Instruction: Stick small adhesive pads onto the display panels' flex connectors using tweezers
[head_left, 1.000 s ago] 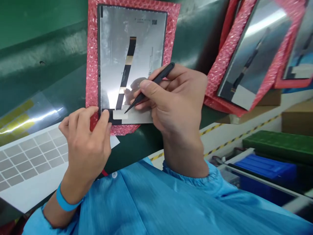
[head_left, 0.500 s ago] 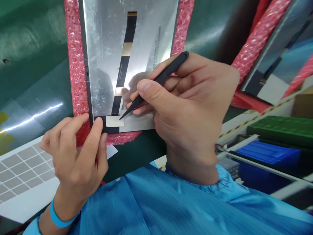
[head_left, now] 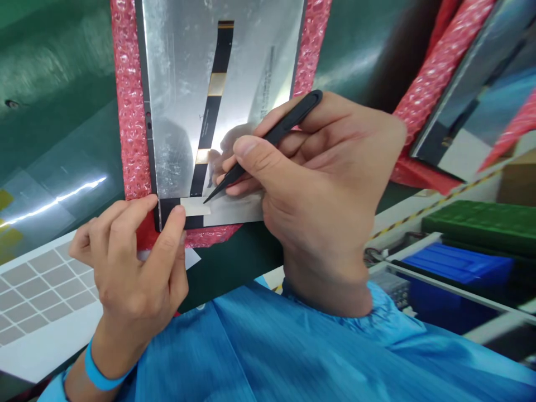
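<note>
A silver display panel (head_left: 176, 100) lies face down on a red bubble-wrap sheet (head_left: 128, 111), with a black and gold flex cable (head_left: 211, 106) running down its back. My right hand (head_left: 310, 184) grips black tweezers (head_left: 268, 139) like a pen; their tip touches a pale sticker (head_left: 195, 205) on the panel's black bottom strip. My left hand (head_left: 134, 268) pinches the panel's lower left corner, thumb pressed on the black strip beside the sticker.
A white sheet of grey rectangular stickers (head_left: 37, 296) lies at the lower left on the green mat (head_left: 54, 84). More panels on red bubble wrap (head_left: 452, 95) lean at the upper right. Green and blue trays (head_left: 469, 245) sit to the right.
The view drew closer to the panel a second ago. Since then my left thumb has slid up onto the black strip and the tweezers' tip stays on the sticker.
</note>
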Tool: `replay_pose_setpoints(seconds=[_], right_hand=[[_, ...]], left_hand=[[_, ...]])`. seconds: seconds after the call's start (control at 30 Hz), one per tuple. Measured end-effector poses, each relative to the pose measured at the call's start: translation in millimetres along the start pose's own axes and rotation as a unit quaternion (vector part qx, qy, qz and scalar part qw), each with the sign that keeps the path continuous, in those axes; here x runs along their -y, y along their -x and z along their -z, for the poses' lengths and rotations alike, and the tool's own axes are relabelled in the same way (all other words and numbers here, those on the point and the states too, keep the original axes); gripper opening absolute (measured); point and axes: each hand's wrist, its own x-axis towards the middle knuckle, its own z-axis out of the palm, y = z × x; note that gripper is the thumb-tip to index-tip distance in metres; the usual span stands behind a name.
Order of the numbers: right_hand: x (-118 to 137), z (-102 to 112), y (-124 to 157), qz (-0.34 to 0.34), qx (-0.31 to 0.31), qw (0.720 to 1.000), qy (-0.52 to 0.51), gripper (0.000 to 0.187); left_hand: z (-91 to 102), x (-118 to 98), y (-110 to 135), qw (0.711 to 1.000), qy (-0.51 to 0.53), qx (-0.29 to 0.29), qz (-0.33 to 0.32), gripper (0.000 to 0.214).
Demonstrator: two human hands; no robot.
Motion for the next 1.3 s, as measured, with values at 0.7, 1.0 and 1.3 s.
replay_pose_setpoints(seconds=[0.7, 1.0, 1.3], right_hand=[[-10.5, -1.4, -2.6, 0.034, -0.053, 0.996, -0.064, 0.022], [-17.9, -2.7, -12.3, 0.000, -0.045, 0.992, -0.122, 0.016], [-21.7, -13.2, -16.4, -0.037, -0.047, 0.973, -0.221, 0.029]], left_hand=[[-13.5, -24.0, 3.1, 0.990, -0.120, 0.071, -0.030, 0.052], [7.0, -6.6, -4.5, 0.974, -0.111, 0.197, -0.023, 0.067], [40.9, 12.2, -20.0, 0.973, -0.029, 0.108, 0.203, 0.042]])
